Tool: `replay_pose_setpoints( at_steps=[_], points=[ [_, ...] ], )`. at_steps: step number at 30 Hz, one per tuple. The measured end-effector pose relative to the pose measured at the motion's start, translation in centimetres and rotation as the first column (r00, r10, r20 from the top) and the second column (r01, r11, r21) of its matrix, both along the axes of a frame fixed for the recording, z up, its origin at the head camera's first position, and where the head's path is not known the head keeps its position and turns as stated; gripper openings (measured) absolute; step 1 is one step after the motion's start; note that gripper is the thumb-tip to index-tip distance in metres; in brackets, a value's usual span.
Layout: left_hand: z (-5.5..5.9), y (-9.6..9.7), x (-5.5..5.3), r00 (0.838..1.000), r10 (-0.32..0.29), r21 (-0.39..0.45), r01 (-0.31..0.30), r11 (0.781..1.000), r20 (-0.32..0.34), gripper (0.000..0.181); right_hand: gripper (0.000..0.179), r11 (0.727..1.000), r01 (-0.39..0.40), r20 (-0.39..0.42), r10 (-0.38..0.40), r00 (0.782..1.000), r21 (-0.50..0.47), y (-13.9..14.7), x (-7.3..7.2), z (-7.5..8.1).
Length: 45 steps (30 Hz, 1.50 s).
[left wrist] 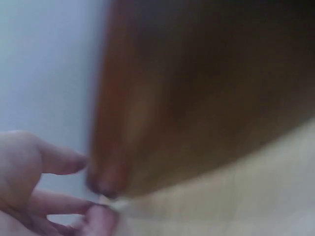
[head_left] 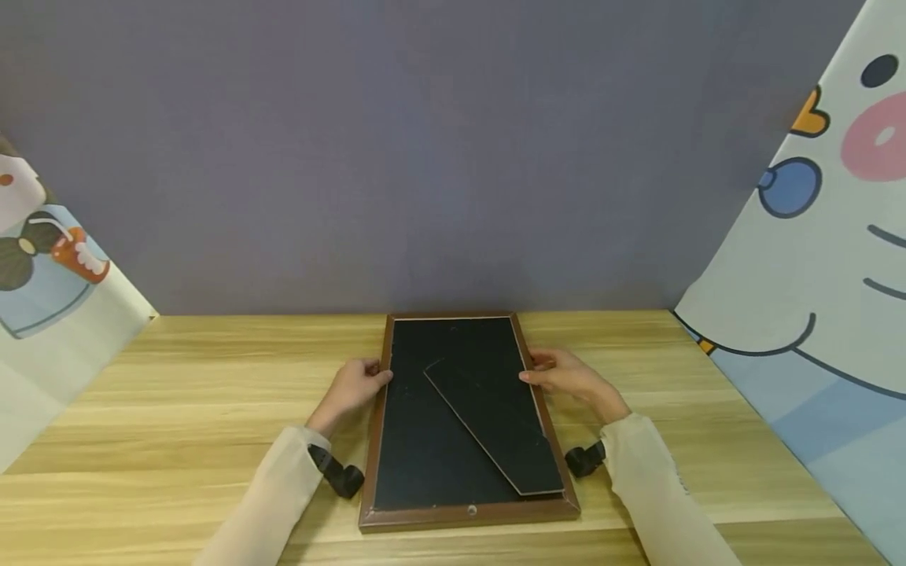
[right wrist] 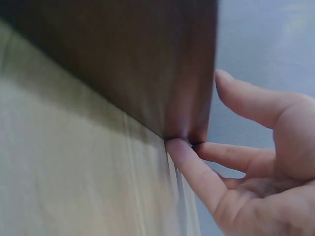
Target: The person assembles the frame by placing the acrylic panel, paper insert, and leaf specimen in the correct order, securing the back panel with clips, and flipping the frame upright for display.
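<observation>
A brown-rimmed picture frame lies with its black back facing up at the middle of the table. On that back, a slanted black easel stand lies folded flat or nearly so. The left hand grips the frame's left side, thumb on the rim. Opposite it, the right hand holds the right side, its thumb over the rim. Both wrist views show fingertips low at the edge of the frame, close to the table, with the thumb on the other side of the rim.
The wood-grain table spreads out to both sides of the frame. A grey partition stands along its back edge. Cartoon-printed panels flank the table left and right. Black wrist cameras sit near the frame's sides.
</observation>
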<state>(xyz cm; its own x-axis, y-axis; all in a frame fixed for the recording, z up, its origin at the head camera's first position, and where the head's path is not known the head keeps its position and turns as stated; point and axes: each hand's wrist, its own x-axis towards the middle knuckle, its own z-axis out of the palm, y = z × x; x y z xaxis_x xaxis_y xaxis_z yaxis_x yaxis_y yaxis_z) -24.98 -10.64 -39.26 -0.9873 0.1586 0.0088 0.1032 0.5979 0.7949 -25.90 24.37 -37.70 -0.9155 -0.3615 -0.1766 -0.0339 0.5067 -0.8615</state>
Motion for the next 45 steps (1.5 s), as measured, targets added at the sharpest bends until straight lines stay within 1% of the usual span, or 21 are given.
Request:
replay_pose_setpoints(
  at_steps=[1,3,4,5,7,9,12,13,15,18,21,26,30,35,39,41,45],
  points=[
    [0.1,0.0,0.4,0.999,-0.012,0.010,0.011,1.000,0.032,0.042,0.072,1.000,0.001,0.012,-0.001,1.000,-0.017,0.1,0.1,0.0],
    [0.3,0.0,0.9,0.995,-0.034,0.057,0.029,0.998,0.092,0.042,0.071,0.999,-0.001,0.032,0.003,0.999,-0.039,0.3,0.2,0.1],
    [0.3,0.0,1.2,0.994,-0.037,0.078,0.029,0.997,0.106,0.046,0.071,0.999,-0.002,0.040,0.004,0.999,-0.046,0.4,0.2,0.1],
    [0.3,-0.1,1.3,0.992,-0.043,0.099,0.032,0.995,0.115,0.045,0.070,0.998,0.002,0.054,0.001,0.999,-0.059,0.4,0.3,0.1],
    [0.4,-0.2,1.5,0.991,-0.029,0.144,0.010,0.989,0.130,0.046,0.072,0.996,0.009,0.086,-0.001,0.996,-0.093,0.4,0.3,0.1],
    [0.7,-0.4,1.6,0.992,-0.007,0.191,-0.018,0.981,0.126,0.048,0.075,0.992,0.019,0.114,-0.004,0.993,-0.128,0.2,0.3,0.2],
    [1.3,-0.7,1.7,0.992,0.011,0.228,-0.040,0.973,0.125,0.056,0.080,0.982,0.042,0.133,-0.018,0.991,-0.183,-0.1,0.4,0.6],
    [1.5,-0.8,1.7,0.992,0.015,0.232,-0.043,0.972,0.122,0.059,0.081,0.980,0.046,0.128,-0.022,0.992,-0.191,-0.2,0.4,0.9],
    [2.0,-0.9,1.7,0.993,0.003,0.248,-0.033,0.968,0.120,0.063,0.083,0.978,0.054,0.110,-0.033,0.993,-0.202,-0.3,0.5,1.4],
    [2.8,-1.2,1.8,0.993,-0.001,0.270,-0.031,0.962,0.117,0.068,0.084,0.974,0.075,0.066,-0.062,0.996,-0.216,-0.5,0.9,2.5],
    [3.6,-1.3,1.9,0.996,0.003,0.284,-0.029,0.958,0.092,0.072,0.085,0.975,0.082,0.000,-0.084,0.996,-0.205,-0.8,1.3,3.5],
    [4.5,-1.5,2.2,1.000,0.016,0.243,-0.022,0.970,0.023,0.072,0.086,0.984,0.095,-0.111,-0.113,0.987,-0.153,-1.2,1.9,4.6],
    [4.9,-1.7,2.5,0.999,0.016,0.218,-0.007,0.976,-0.036,0.072,0.089,0.987,0.118,-0.205,-0.139,0.969,-0.108,-1.7,2.2,5.0],
    [5.6,-1.8,2.9,0.996,0.028,0.232,-0.008,0.973,-0.083,0.074,0.089,0.986,0.139,-0.298,-0.159,0.941,-0.088,-2.0,2.5,5.6],
    [6.1,-1.8,3.1,0.989,0.037,0.238,-0.003,0.971,-0.140,0.074,0.089,0.984,0.149,-0.354,-0.176,0.919,-0.102,-2.1,2.8,6.1],
    [6.3,-1.7,3.2,0.983,0.042,0.236,0.001,0.972,-0.178,0.073,0.089,0.981,0.156,-0.376,-0.188,0.907,-0.113,-2.1,2.9,6.3],
    [6.5,-1.7,3.3,0.969,0.048,0.236,0.011,0.972,-0.243,0.074,0.089,0.975,0.170,-0.400,-0.214,0.891,-0.143,-2.2,3.1,6.6]
  ],
)
